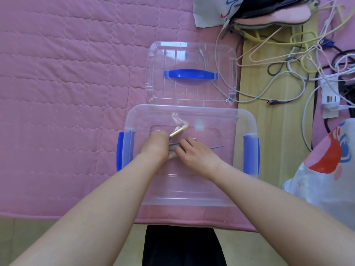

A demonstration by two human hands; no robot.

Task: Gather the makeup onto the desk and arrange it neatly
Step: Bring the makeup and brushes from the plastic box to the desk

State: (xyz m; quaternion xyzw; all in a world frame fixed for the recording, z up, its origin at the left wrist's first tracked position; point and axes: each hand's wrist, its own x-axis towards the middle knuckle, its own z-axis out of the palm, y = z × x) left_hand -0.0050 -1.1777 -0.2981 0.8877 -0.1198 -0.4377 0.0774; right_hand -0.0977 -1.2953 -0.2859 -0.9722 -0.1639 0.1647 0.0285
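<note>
Inside clear plastic bin (247, 120), both hands (153, 144) (194, 152) clamped on slim makeup brushes (177, 131).

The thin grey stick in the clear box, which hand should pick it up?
Probably the right hand. The thin grey stick pokes out just beside its fingers, inside the clear box. The left hand already holds the makeup brush, so its grip is busy.

The left hand (154, 145) hides the makeup brush's (177, 132) handle end. The small grey items (173, 145) between both hands are too blurred and covered to identify.
</note>
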